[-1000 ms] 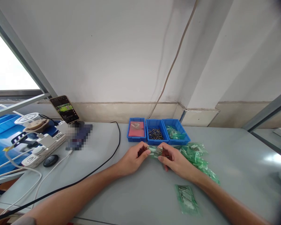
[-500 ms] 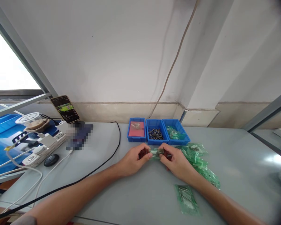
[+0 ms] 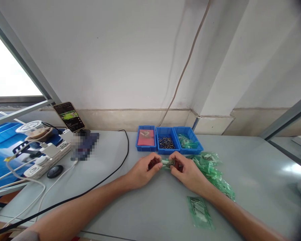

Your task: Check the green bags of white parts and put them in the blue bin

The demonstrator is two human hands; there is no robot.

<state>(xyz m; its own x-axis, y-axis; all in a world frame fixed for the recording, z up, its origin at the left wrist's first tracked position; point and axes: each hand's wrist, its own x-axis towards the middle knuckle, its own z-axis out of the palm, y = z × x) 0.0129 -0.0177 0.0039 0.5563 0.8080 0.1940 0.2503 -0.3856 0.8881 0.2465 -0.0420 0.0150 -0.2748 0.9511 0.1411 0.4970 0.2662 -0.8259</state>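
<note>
Between my two hands, just above the grey table, is a small green plastic bag with screws and pale pieces inside. My left hand pinches its left end between thumb and fingers. The right end is pinched by my right hand. Beneath and beyond my right forearm lies a heap of similar filled green bags. A single flat green bag of screws and pale plugs rests nearer to me, left of that forearm.
Behind my hands stand three blue bins: one with a red bottom and a few pale pieces, one of loose screws, one with green bags. To the left are a propped phone, a power strip and a black cable.
Both hands keep their pinch on the green bag in nearly the same place. The whole view has shifted very slightly; nothing else visibly moved.
</note>
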